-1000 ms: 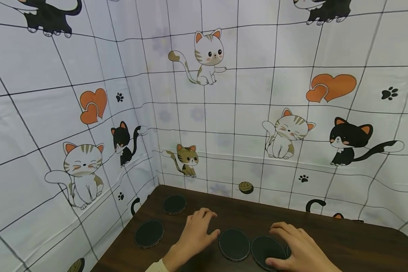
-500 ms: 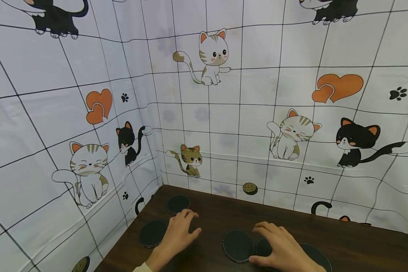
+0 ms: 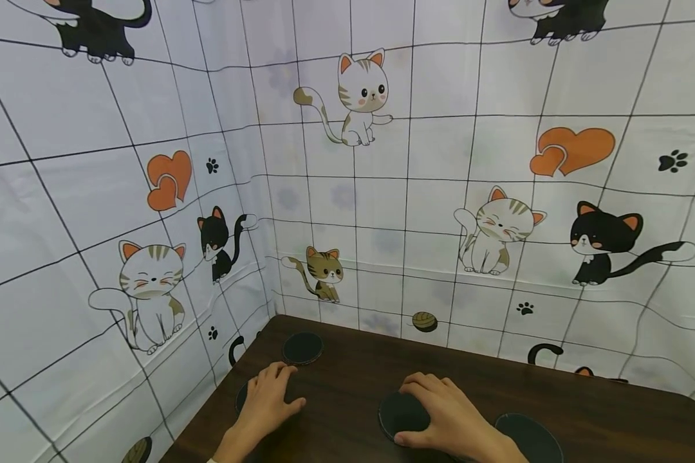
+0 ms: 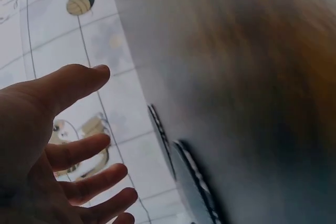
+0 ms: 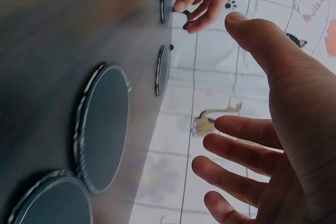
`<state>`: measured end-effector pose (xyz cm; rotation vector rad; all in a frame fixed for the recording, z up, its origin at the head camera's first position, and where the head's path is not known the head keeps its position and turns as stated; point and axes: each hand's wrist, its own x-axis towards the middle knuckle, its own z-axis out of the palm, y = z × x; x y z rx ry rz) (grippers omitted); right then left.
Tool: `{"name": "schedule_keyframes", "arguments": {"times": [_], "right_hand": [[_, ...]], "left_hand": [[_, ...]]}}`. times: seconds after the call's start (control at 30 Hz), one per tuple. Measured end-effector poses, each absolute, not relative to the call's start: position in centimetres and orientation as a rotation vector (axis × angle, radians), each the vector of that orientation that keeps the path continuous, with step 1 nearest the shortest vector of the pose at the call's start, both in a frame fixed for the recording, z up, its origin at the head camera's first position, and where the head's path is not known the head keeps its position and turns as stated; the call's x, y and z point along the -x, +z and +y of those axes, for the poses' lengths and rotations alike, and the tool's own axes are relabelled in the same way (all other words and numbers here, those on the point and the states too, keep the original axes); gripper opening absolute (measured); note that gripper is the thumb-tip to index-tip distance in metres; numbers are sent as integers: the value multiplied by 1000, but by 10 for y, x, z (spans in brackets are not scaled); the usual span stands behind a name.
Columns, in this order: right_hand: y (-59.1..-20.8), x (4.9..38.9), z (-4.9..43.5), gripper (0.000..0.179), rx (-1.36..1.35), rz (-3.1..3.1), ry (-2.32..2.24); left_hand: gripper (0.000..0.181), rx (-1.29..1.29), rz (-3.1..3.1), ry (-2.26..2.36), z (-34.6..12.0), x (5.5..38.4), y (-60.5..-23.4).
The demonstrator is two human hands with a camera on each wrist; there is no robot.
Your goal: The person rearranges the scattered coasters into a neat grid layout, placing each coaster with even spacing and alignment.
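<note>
Disc one (image 3: 240,397), dark and round, lies beside the left edge of the desk (image 3: 347,379); only a sliver of its left side shows in the head view, the rest being covered by a hand. Beyond that edge, and on along the far edge, hangs a white sheet (image 3: 434,161) with black grid lines, printed cats and orange hearts.

Left hand (image 3: 265,400): in front of disc one, released, holding nothing; fingers spread apart in the left wrist view. Contact with disc one cannot be made out.

Disc two (image 3: 303,348): dark, round, flat near the far left corner of the desk; whole in the head view. In the right wrist view its rim appears striped, pale on dark.

Disc three (image 3: 402,417): same pattern, around mid-width of the desk, well apart from disc two; right side hidden by fingers and thumb.

Right hand (image 3: 448,411): over disc three as seen from the head, released, fingers loosely bent round nothing; a gap to the discs shows in the right wrist view. That view also gives a neighbouring disc (image 5: 55,203), touching the larger one shown, cut off at the lower left corner; its match in the head view is uncertain.

Disc four (image 3: 531,438): rightmost; lower part cut off by the picture's bottom edge, left side behind the wrist.
</note>
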<state>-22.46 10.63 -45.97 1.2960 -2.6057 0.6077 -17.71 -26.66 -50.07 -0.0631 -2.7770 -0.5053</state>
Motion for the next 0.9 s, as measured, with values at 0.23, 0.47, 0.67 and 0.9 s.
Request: {"name": "schedule_keyframes", "arguments": {"times": [0.23, 0.47, 0.67, 0.9], "right_hand": [[-457, 225, 80, 69, -1362, -2573, 572], [-462, 230, 52, 71, -1402, -2593, 553], [-471, 232, 37, 63, -1428, -2597, 560], [-481, 230, 34, 59, -1444, -2626, 591]], "left_hand": [[67, -13, -2782, -505, -280, 174, -507], [88, -171, -2812, -394, -297, 175, -504], [112, -386, -2913, -353, -310, 174, -503], [107, -445, -2961, -399, -317, 172, -503]]}}
